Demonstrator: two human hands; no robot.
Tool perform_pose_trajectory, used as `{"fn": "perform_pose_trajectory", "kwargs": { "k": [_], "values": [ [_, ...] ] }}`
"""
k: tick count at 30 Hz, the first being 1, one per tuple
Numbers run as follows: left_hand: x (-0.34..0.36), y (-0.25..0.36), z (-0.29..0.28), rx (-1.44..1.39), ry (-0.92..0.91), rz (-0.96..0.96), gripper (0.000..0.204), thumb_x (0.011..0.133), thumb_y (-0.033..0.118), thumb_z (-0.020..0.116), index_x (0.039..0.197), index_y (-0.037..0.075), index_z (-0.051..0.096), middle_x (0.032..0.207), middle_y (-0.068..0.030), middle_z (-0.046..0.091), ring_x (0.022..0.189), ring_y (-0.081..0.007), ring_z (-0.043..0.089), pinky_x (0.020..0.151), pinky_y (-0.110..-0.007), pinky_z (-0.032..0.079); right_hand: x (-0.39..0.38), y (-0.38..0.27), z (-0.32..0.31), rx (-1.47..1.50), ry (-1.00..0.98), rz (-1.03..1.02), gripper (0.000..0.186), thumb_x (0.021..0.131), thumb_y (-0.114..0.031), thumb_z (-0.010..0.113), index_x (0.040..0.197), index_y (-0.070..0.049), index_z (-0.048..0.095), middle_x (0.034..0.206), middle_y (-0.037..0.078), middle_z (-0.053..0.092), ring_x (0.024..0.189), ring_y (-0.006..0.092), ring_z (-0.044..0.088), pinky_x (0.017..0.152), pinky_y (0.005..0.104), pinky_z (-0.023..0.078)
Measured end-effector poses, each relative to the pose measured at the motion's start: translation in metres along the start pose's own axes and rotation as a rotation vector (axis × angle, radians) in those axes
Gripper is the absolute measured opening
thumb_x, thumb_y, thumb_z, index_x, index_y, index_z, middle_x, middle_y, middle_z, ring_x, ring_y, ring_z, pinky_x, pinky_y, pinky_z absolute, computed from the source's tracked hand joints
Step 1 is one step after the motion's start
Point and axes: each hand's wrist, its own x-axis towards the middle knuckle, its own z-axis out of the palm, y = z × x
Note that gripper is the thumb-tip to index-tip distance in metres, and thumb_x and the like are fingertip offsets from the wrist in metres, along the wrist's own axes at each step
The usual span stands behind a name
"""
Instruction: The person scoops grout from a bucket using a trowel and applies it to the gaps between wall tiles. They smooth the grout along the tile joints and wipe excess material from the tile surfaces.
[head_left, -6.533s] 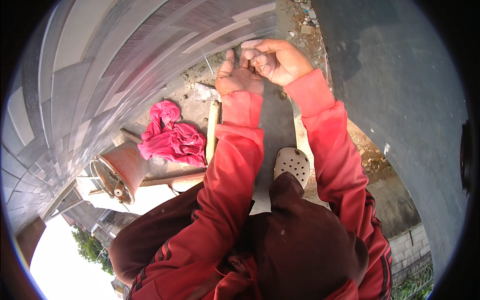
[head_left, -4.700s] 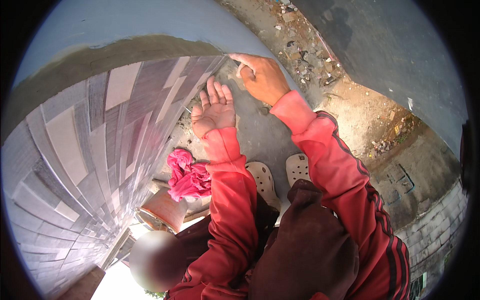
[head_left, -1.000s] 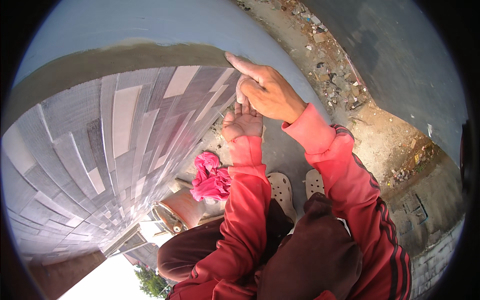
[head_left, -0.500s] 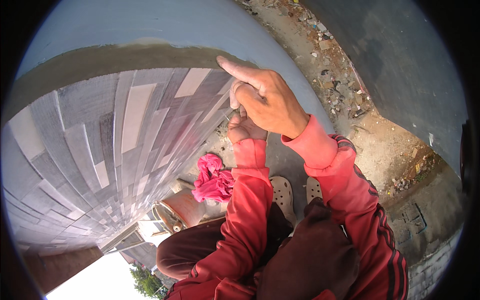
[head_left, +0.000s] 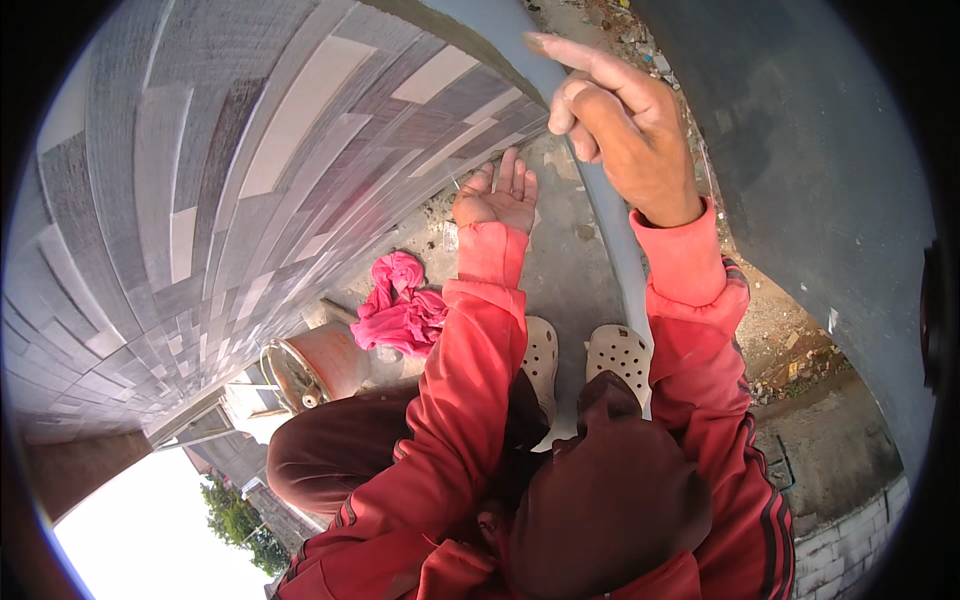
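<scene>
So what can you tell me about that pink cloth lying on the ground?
The pink cloth is a soft, crumpled rag, bright pink to magenta, bunched into folds rather than spread flat. It lies on the grey concrete ground at the foot of the tiled wall, right beside a rusty orange bucket that it seems to touch or overlap. It sits just to the left of the person's left sleeve. Neither hand touches it: the left hand is open, palm up, further ahead.

Smooth, faintly glossy tiled wall (head_left: 200,180), crumpled pink cloth (head_left: 400,310), rough concrete ground (head_left: 560,270), perforated plastic clogs (head_left: 615,355), rusty metal bucket (head_left: 310,365)
</scene>
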Motion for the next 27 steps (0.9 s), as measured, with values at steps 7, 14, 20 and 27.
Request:
{"fn": "perform_pose_trajectory", "kwargs": {
  "k": [7,14,20,27],
  "values": [
    [0.003,-0.011,0.007,0.047,0.114,0.122,0.042,0.088,0.010,0.043,0.129,0.003,0.042,0.130,-0.0141,0.052,0.120,-0.0286,0.049,0.105,-0.045,0.036,-0.010,0.168,-0.043,-0.480,0.211,0.240,0.033,0.085,-0.024,0.059,0.111,-0.004,0.066,0.100,0.015,0.069,0.092,0.0265,0.065,0.083,0.0343,0.049],
    [0.014,-0.023,0.006,0.138,0.247,0.180,0.040,0.095,0.013,0.045,0.134,0.006,0.037,0.132,-0.0126,0.048,0.119,-0.0296,0.050,0.102,-0.045,0.041,-0.009,0.181,-0.030,-0.558,0.140,0.163,0.031,0.083,-0.026,0.066,0.106,-0.005,0.067,0.098,0.012,0.070,0.086,0.0220,0.066,0.079,0.0316,0.050],
    [0.040,-0.030,-0.007,0.144,0.247,0.339,0.035,0.096,0.010,0.047,0.130,0.013,0.041,0.119,-0.0105,0.052,0.106,-0.0256,0.057,0.094,-0.044,0.048,-0.008,0.179,-0.028,-0.514,0.155,0.158,0.031,0.081,-0.030,0.071,0.100,-0.005,0.068,0.092,0.008,0.071,0.082,0.0176,0.066,0.076,0.0302,0.050],
    [0.050,-0.032,-0.008,0.174,0.258,0.433,0.020,0.094,0.007,0.050,0.114,0.010,0.049,0.102,-0.0047,0.056,0.093,-0.0225,0.061,0.089,-0.040,0.052,-0.009,0.179,-0.027,-0.596,0.200,0.106,0.028,0.080,-0.031,0.072,0.094,-0.007,0.070,0.087,0.006,0.071,0.077,0.0171,0.065,0.072,0.0304,0.050]
  ]
}}
